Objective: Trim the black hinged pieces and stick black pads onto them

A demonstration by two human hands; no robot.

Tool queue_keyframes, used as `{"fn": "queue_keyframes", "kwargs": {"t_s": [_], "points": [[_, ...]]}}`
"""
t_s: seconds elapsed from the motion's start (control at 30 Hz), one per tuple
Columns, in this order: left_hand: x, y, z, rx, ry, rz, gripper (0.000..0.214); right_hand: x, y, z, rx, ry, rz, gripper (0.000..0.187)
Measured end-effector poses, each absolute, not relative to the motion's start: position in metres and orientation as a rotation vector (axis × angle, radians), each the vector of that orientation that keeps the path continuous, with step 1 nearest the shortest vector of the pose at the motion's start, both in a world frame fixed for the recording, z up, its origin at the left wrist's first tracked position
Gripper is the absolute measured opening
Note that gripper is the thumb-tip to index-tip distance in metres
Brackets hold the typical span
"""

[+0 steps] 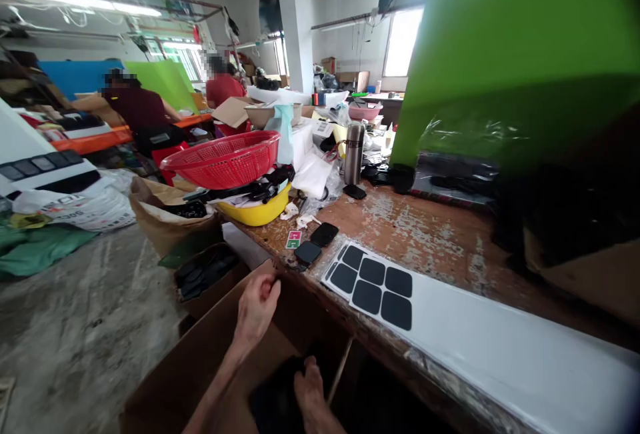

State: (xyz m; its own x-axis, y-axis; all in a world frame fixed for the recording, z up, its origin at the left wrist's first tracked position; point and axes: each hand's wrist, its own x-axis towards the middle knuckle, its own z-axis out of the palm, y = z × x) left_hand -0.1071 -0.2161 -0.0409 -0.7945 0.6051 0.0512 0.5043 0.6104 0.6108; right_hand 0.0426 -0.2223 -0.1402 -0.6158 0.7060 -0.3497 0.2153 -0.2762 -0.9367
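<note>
My left hand (257, 307) is raised over the edge of an open cardboard box (210, 347) beside the bench. Its fingers curl inward towards the thumb; whatever they may hold is hidden. Lower down, inside the box, my right hand (311, 384) grips a dark, soft-looking black item (277, 394) whose shape is lost in shadow. On the bench edge lie two black rounded-square pads (307, 253) and a small pink and green card (293, 240). White sheets carrying black rounded squares (371, 271) are to their right.
A steel flask (354, 154) stands on the worn wooden bench (395, 211). Left of it, a red basket (225, 161) sits above a yellow basin (255, 211). A paper sack (160, 227) is on the floor. A green panel (500, 34) rises at right. Two people work farther back.
</note>
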Motion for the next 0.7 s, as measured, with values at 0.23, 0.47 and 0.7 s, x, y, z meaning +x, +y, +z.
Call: {"fn": "queue_keyframes", "kwargs": {"t_s": [0.23, 0.47, 0.7], "points": [[-0.116, -0.125, 0.005, 1.364, 2.68, 0.868, 0.056, 0.047, -0.221, -0.096, -0.95, -1.736, 2.005, 0.009], [-0.101, -0.147, 0.006, 1.281, 2.578, 0.881, 0.04, 0.037, -0.143, -0.044, -0.877, -1.501, 1.865, 0.032], [-0.04, -0.254, -0.034, 0.797, 2.11, 1.353, 0.056, 0.026, -0.167, -0.052, -0.872, -1.399, 1.95, 0.03]]}}
